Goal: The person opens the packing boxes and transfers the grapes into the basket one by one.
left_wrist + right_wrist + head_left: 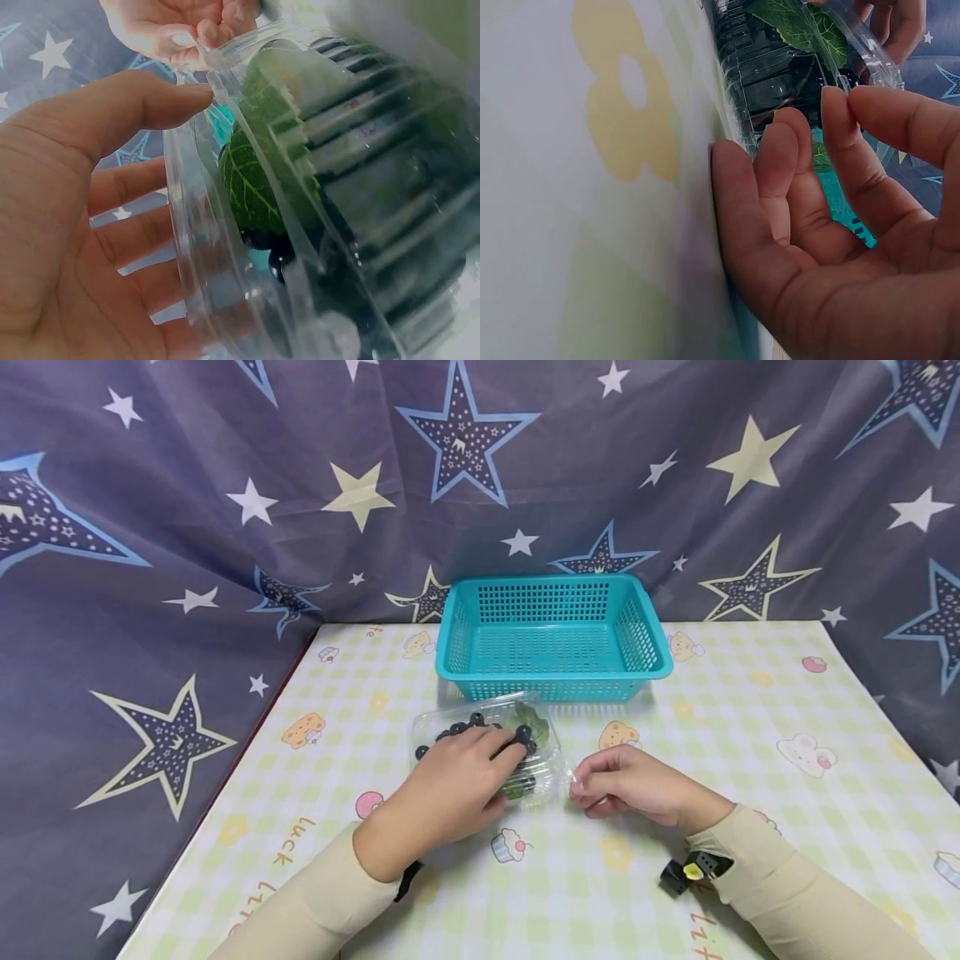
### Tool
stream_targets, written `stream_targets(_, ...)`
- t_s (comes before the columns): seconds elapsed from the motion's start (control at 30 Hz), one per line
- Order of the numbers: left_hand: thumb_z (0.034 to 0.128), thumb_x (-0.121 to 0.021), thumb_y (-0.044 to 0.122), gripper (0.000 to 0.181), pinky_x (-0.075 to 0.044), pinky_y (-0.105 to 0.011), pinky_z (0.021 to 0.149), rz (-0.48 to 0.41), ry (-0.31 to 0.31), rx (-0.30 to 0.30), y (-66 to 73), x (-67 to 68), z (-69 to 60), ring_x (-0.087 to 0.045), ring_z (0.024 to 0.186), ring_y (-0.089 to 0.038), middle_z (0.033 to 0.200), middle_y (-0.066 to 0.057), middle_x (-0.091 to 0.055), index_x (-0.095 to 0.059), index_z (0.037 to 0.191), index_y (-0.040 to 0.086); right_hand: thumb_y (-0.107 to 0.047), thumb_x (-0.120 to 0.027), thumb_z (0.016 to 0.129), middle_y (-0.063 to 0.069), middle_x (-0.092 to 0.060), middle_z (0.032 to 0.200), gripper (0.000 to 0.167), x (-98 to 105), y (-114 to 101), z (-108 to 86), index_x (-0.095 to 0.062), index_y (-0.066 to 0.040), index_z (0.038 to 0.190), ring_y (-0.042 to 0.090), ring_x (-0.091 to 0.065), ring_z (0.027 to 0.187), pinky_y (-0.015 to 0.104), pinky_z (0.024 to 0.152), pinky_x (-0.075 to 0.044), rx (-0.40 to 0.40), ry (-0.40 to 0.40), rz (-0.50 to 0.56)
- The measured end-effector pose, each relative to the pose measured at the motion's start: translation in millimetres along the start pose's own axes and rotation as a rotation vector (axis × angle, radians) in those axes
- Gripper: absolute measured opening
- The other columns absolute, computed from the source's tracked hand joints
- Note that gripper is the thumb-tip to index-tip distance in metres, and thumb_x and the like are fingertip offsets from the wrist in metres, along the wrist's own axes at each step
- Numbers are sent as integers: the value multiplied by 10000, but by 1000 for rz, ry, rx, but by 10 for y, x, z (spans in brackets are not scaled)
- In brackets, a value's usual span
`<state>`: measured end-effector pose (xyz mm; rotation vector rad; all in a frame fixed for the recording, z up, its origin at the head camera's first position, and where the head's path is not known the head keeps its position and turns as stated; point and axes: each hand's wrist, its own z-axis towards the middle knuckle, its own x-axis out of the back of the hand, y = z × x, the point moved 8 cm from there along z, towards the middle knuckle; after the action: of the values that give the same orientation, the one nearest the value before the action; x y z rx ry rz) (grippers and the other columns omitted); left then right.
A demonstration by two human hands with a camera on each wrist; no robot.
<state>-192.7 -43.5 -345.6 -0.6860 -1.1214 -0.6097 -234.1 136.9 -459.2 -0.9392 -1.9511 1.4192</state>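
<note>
A clear plastic clamshell box [553,768] lies on the table, holding dark round berries [458,727] that look like blueberries and green leaves [262,165]. My left hand [453,781] grips the box from the left, its fingers over the top. In the left wrist view, the thumb rests along the plastic rim and the other fingers show behind the clear wall. At the box's right edge, my right hand [630,785] pinches the plastic rim between thumb and forefinger. Its other fingers are curled near the tabletop in the right wrist view.
A turquoise slotted basket [555,677] stands just behind the box, with nothing seen inside. The checked tablecloth [750,727] has printed cartoons and words. A dark star-patterned curtain [300,435] hangs at the back and sides. Both wrists wear small black devices.
</note>
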Motion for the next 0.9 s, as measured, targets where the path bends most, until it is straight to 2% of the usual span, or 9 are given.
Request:
stream_targets(0.33,838,-759,192,455,-566,-417,968,12,26,-20,-20,55,-114,-663,1152,-280,1279,-81,-673,-665,1278,126,-100,-662,943,155,-726,1038,196,19,9,5,-708,61,1045,240,-700,968,420,871,-617,-5,5,-10)
stream_targets(0.67,756,-896,234,594,-588,-438,919,24,3,-8,-43,84,-228,-662,1154,-291,1283,-76,-671,-657,1291,134,-104,-659,942,104,-719,976,177,18,10,10,-706,53,1010,223,-690,927,411,859,-619,-6,8,1)
stream_targets(0.9,753,-892,216,617,-602,-461,875,41,-7,-2,-55,74,-284,-656,1187,-310,1313,-76,-663,-643,1313,148,-109,-663,945,120,-724,983,162,7,22,20,-714,32,1007,227,-696,930,417,860,-619,-9,8,5)
